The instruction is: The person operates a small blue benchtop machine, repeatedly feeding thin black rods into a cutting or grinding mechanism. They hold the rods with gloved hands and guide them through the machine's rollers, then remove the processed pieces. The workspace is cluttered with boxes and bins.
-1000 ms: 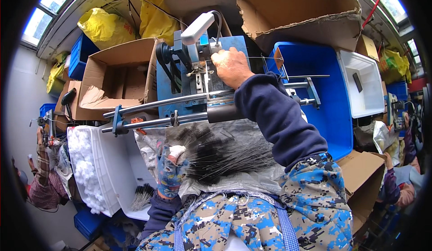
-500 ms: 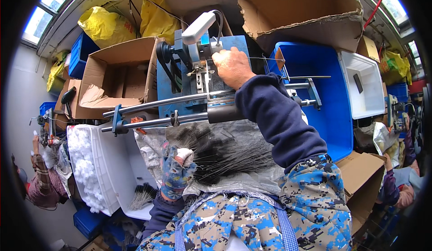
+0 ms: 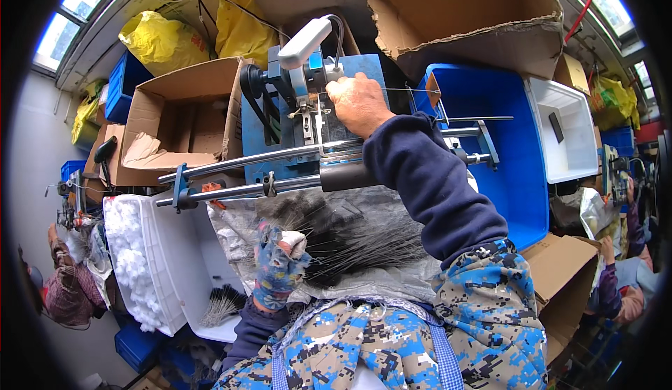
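My right hand point(image 3: 359, 103) reaches over the blue bench machine point(image 3: 255, 124), fingers pinched together beside its working head. A thin metal wire point(image 3: 409, 90) runs out to the right from behind this hand, in line with the fingertips, which are partly hidden. My left hand point(image 3: 278, 257), in a worn patterned glove with pale fingertips showing, is curled over my lap. It is at the left edge of a heap of thin dark wires point(image 3: 364, 243) on a grey sheet point(image 3: 234, 239); what it holds, if anything, cannot be made out.
Two steel rails point(image 3: 266, 159) cross in front of the machine. White fluffy pieces point(image 3: 133, 264) fill a white tub at left; bristly bundles point(image 3: 224, 305) lie in another. Blue bin point(image 3: 521, 201) and white bin point(image 3: 570, 145) stand right, cardboard boxes point(image 3: 178, 103) around. Other people work at both sides.
My left hand has shifted slightly right and turned, its fingers curling inward. My right hand stays at the machine head. The whole view has moved slightly.
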`<state>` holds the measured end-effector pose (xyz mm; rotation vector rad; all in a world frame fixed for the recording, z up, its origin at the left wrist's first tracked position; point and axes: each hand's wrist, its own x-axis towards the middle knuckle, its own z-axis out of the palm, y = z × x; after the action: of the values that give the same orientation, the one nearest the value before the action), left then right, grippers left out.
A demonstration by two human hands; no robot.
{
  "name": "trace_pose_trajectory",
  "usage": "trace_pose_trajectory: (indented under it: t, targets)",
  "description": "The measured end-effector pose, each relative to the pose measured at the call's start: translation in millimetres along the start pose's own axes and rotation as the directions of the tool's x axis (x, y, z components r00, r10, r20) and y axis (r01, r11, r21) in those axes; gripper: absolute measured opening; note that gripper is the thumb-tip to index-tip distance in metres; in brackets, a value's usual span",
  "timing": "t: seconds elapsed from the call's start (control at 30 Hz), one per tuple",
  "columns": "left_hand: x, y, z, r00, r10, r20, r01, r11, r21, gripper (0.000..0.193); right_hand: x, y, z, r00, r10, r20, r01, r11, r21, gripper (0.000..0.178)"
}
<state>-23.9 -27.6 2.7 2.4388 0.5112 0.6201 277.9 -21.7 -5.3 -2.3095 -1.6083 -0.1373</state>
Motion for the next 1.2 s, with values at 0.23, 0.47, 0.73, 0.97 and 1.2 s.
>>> trace_pose_trajectory:
  t: [0.23,0.47,0.73,0.97,1.2]
  targets:
    - [1.1,0.7,1.1,1.0,0.006,0.006,-0.005,1.0,-0.025,0.031,0.4,2.4,3.9,1.0,-0.003,0.014,0.003,1.0,0.001,0.012]
    - [0.8,0.5,2.3,1.0,0.011,0.021,-0.011,1.0,-0.014,0.032,0.1,0.0,0.3,1.0,-0.015,-0.011,0.014,1.0,-0.018,0.011]
    - [-0.9,-0.7,6.9,0.999,0.012,0.047,-0.01,0.999,-0.052,0.034,0.0,0.7,0.5,0.999,-0.028,-0.029,0.028,1.0,-0.002,0.01]
    - [9.4,8.3,2.3,0.999,0.05,-0.004,-0.05,0.998,-0.034,0.023,4.5,0.5,4.8,1.0,-0.009,0.026,0.009,1.0,0.016,0.013]
    - [8.7,8.7,7.0,0.997,0.056,0.055,-0.054,0.998,-0.038,0.027,4.9,4.1,4.6,0.99,0.132,0.041,-0.134,0.989,0.056,0.016]
